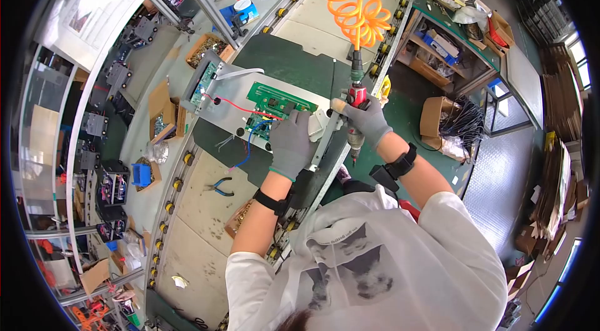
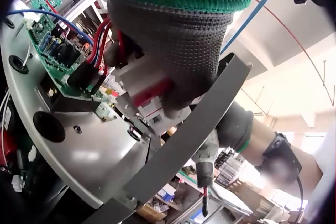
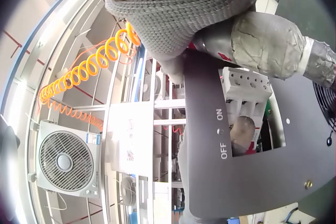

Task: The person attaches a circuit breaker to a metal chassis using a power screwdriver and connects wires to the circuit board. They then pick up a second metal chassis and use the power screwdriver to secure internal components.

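Note:
The grey-gloved left hand (image 1: 291, 143) holds a white switch block (image 2: 152, 103) against the inner side of a grey panel (image 3: 210, 192). Through the panel's rectangular opening, the block (image 3: 247, 92) and a fingertip show in the right wrist view. In the right hand (image 1: 369, 123) is a red power driver (image 1: 357, 95) with a tape-wrapped nose (image 3: 268, 45); its bit points down past the panel's outer side. The right hand's fingers also lie at the panel's edge. Beside the left hand, a metal chassis (image 1: 228, 109) carries green circuit boards (image 1: 281, 98) and red and blue wires.
An orange coiled hose (image 1: 359, 19) rises from the driver. Blue-handled pliers (image 1: 222, 187) lie on the conveyor line (image 1: 200, 212), left of the left forearm. Parts boxes (image 1: 164, 112) stand along the left side. Right of the line are a workbench (image 1: 462, 37) and a carton with black cables (image 1: 437, 120).

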Demonstrator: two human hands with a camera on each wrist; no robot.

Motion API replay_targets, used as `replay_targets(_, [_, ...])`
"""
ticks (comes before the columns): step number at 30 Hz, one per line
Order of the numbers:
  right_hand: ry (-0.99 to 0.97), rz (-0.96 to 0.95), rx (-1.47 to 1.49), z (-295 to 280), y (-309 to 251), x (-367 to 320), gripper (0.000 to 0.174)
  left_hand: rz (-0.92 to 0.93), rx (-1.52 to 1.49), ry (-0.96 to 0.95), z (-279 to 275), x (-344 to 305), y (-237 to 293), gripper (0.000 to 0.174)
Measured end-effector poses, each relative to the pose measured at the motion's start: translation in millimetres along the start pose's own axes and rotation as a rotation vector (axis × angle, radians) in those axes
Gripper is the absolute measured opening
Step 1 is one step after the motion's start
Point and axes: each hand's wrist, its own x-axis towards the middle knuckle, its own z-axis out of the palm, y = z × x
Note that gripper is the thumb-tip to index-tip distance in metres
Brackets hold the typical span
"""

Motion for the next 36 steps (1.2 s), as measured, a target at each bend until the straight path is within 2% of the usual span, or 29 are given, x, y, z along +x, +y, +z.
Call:
replay_targets(1, [0.004, 0.003, 0.005, -4.1, -0.5, 1.7, 0.048, 0.002, 0.026, 0.045, 2.6, 1.4, 1.2, 0.051])
replay_targets(3, [-0.091, 0.087, -0.031, -12.8, -4.8, 6.6, 0.047, -0.009, 0.03, 0.023, 3.9, 4.4, 0.4, 0.051])
replay_targets(5, [-0.096, 0.094, -0.089, -16.8, 6.1, 19.6, 0.047, -0.022, 0.036, -0.004, 3.5, 4.7, -2.2, 0.051])
replay_targets(9, [-0.096, 0.086, -0.068, -15.4, -9.3, 7.3, 0.046, -0.049, -0.139, -0.018, -1.5, 3.4, -10.7, 0.051])
replay_targets(12, [-0.075, 0.071, -0.041, -12.7, -8.3, 5.3, 0.046, -0.142, -0.249, -0.139, 3.1, -0.3, -16.5, 0.046])
replay_targets(13, [-0.07, 0.085, -0.031, -12.3, -9.1, 4.7, 0.046, -0.138, -0.248, -0.155, 5.5, -2.8, -14.5, 0.046])
replay_targets(15, [-0.094, 0.105, -0.046, -12.0, -10.4, 5.5, 0.045, -0.119, -0.17, 0.008, 12.4, -4.3, -10.6, 0.046])
replay_targets(19, [-0.084, 0.106, -0.027, -13.2, -15.8, -1.6, 0.049, -0.173, -0.062, -0.073, 19.2, -6.3, -5.7, 0.05])
replay_targets(20, [-0.078, 0.05, 0.034, -11.9, -3.7, 5.0, 0.051, -0.167, -0.061, -0.076, 19.1, -5.8, -5.3, 0.05])
replay_targets(23, [-0.097, 0.059, 0.02, -12.6, -6.4, 4.7, 0.051, -0.12, -0.08, -0.065, 14.6, -5.6, -7.5, 0.051])
replay_targets(25, [-0.116, 0.054, 0.03, -15.9, -9.4, 2.8, 0.052, -0.144, -0.097, -0.171, 6.1, -2.2, -6.6, 0.053])
replay_targets(29, [-0.117, 0.052, 0.031, -16.8, -14.0, 0.8, 0.053, -0.11, -0.118, -0.223, -4.3, -3.6, -8.9, 0.053])
replay_targets(31, [-0.126, 0.084, 0.005, -16.8, -16.4, 0.4, 0.054, -0.115, -0.148, -0.137, 0.6, -6.7, -8.6, 0.052])
replay_targets(36, [-0.105, 0.069, -0.046, -17.7, -19.5, -3.8, 0.055, -0.219, -0.179, -0.118, 5.3, -12.0, -2.6, 0.058])
